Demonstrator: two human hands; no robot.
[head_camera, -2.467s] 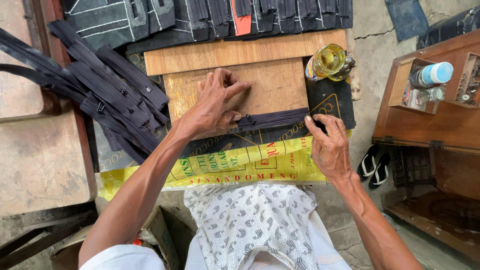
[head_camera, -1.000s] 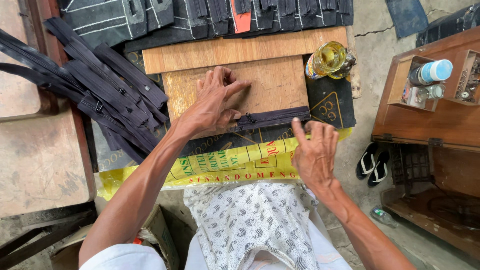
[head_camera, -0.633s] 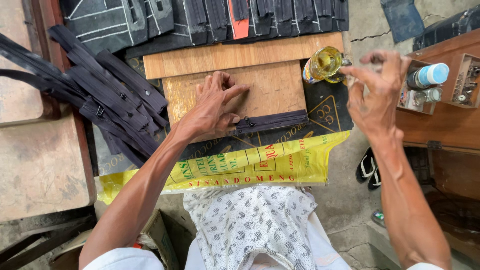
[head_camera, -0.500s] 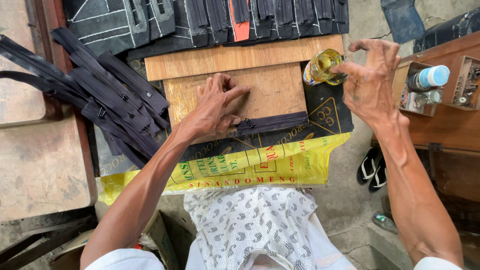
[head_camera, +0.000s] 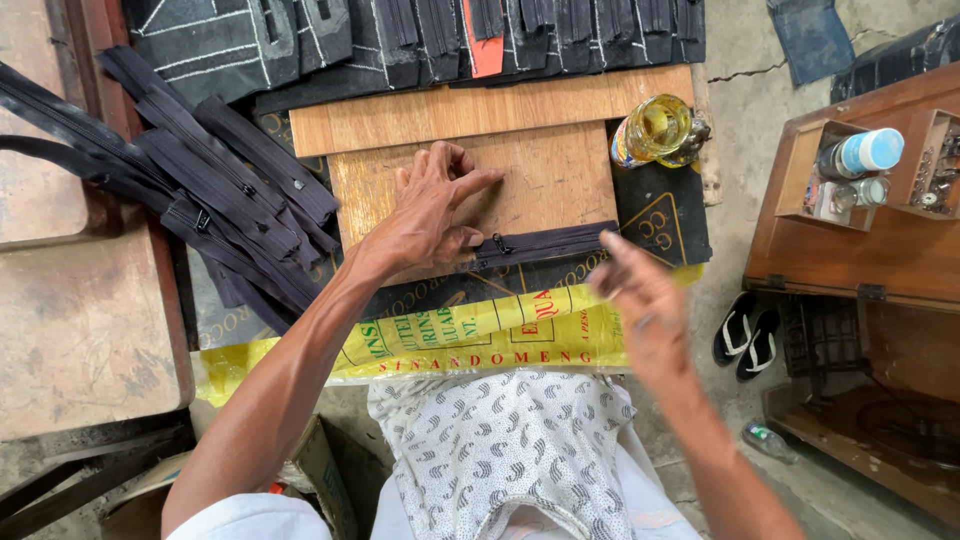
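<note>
My right hand (head_camera: 640, 305) had come back from the bottle (head_camera: 655, 130), blurred, grip unclear, while my left hand (head_camera: 430, 215) pressed flat on the zipper (head_camera: 545, 243).

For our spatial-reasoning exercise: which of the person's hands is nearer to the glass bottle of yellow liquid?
Right. The right hand, blurred, hangs below the bottle; the left hand presses on the dark zipper, farther left.

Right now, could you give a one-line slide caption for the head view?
Left hand pins a dark zipper on a wooden board; the blurred right hand hovers beside it.
</note>
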